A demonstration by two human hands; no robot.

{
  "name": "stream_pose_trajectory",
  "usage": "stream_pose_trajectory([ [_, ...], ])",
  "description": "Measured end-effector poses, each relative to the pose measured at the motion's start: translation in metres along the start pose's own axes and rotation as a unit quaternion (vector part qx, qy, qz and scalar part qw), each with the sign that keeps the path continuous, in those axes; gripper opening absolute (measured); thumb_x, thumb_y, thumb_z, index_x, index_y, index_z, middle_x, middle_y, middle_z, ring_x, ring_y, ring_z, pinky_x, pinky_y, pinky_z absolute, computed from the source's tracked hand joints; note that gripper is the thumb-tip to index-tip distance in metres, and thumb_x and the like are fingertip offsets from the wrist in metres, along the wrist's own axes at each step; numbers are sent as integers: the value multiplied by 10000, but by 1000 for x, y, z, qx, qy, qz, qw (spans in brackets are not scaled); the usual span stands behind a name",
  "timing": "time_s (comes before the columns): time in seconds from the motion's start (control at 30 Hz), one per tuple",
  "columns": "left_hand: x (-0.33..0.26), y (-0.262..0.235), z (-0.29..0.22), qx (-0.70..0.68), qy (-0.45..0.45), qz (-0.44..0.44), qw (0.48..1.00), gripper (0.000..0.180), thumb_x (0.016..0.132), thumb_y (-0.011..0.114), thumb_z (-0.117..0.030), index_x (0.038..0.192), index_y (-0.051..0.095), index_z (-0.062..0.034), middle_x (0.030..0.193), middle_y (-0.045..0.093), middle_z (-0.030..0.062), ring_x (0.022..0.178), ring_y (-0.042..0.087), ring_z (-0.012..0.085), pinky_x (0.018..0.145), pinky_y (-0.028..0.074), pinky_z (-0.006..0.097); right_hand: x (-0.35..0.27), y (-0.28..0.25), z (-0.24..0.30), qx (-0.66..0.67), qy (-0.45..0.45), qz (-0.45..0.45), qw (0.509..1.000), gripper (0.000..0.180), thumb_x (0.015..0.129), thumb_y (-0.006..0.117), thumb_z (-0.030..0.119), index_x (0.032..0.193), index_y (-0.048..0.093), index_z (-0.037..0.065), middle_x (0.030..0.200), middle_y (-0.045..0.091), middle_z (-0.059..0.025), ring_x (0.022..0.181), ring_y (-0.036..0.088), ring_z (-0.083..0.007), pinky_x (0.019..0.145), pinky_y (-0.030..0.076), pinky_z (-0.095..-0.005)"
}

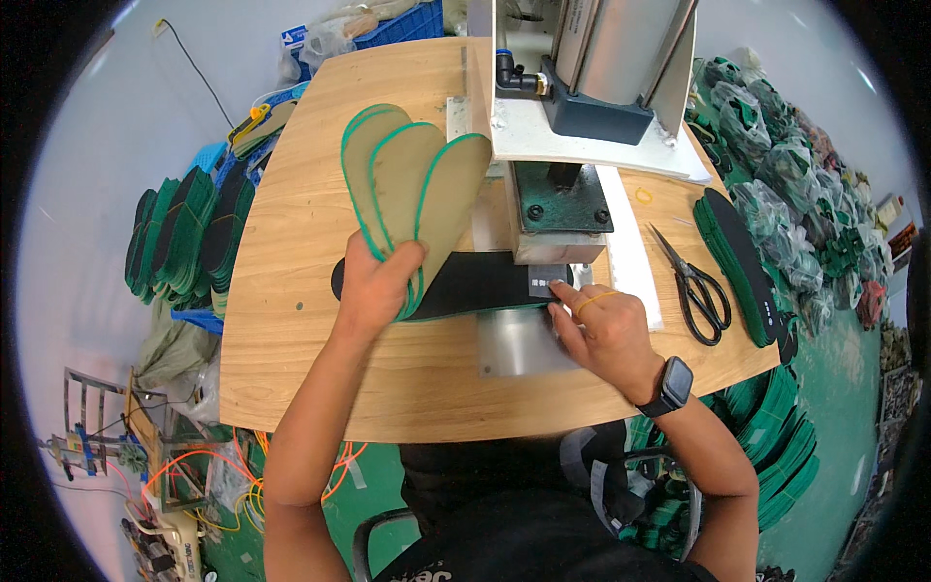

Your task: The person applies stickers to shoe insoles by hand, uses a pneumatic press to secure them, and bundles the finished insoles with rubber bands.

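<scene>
My left hand (376,286) is closed around the narrow ends of several tan insoles (402,184) with green edges, fanned out above the table. Beneath them a black insole (470,281) lies crosswise, its right end on the metal plate of a press (562,209). A small dark square of film (543,281) with pale marks rests on that end, just in front of the press head. My right hand (613,330) has its index fingertip on the film and its thumb at the insole's near edge. A yellow band circles one finger.
Black-handled scissors (700,291) lie right of the press, beside a stack of black and green insoles (737,262). More insole bundles (184,233) stand off the table's left edge. Bagged green pieces (776,145) are piled at the right. A blue crate (407,24) sits behind the table (291,339).
</scene>
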State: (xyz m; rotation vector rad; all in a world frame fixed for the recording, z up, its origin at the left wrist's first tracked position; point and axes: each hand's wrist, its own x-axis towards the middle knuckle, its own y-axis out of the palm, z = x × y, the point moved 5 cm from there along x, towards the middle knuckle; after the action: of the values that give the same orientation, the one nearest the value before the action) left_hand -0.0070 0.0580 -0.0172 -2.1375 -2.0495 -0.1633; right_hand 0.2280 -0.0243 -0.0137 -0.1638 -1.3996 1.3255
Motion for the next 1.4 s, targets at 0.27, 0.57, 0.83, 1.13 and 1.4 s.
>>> stream_pose_trajectory([
  [0.27,-1,1,0,-13,-2,-2,1000,97,780,577,-101,769,571,-4,667,515,-31,620,445,65,566,394,253,-2,6,-2,-23,25,67,997,305,790,670,126,1058,630,-13,615,570,-98,504,567,-249,470,442,-355],
  [0.57,-1,1,-2,21,11,10,1000,91,777,570,-93,758,572,-4,628,500,-28,595,439,65,547,387,254,-5,-1,2,20,12,44,999,361,797,609,78,1142,594,-27,618,573,-105,503,568,-253,474,445,-362],
  [0.83,-3,5,-3,0,18,5,1000,88,778,574,-86,755,570,-2,626,508,-28,591,446,61,542,387,249,-8,6,-3,16,2,83,996,400,775,591,70,1161,583,-34,623,560,-110,507,557,-265,489,449,-370],
  [1.13,-2,1,-2,25,27,-13,999,81,782,580,-83,783,595,-3,661,547,-14,622,473,65,574,410,254,-14,3,7,63,25,102,992,261,805,596,107,1028,574,-26,691,582,-143,560,570,-322,500,446,-405],
  [1.4,-1,3,-4,18,-5,-22,1000,126,790,589,-104,813,604,19,714,579,-8,659,499,72,612,423,248,-12,8,-2,55,50,124,990,299,815,589,109,1075,562,-36,715,592,-170,607,587,-337,534,458,-412],
])
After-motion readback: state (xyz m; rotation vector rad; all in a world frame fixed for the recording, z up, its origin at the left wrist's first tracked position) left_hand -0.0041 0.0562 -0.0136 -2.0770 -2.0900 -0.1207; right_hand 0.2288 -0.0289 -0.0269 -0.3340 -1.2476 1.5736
